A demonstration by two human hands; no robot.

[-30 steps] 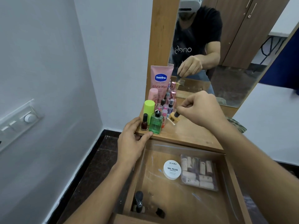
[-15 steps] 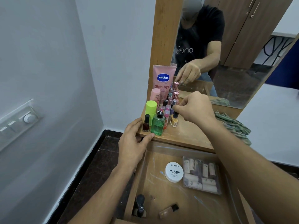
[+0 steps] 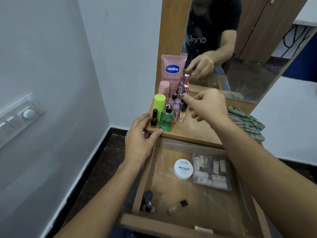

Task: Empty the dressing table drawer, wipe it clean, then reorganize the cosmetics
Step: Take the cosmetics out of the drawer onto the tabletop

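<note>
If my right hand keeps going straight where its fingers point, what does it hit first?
Probably the black-capped yellow nail polish: the right hand points left with its index fingertip almost at that cap. Depth is unclear, so a neighbouring pink-capped bottle could come first.

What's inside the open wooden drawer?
Inside the open wooden drawer: a white round nail-polish tub, a clear plastic box of beige rolls, a dark-capped bottle and a small bottle lying flat. The right forearm covers its right side.

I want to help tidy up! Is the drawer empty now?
Not empty. The open drawer holds a white round tub, a clear packet, a black-capped bottle and a small brown bottle.
</note>
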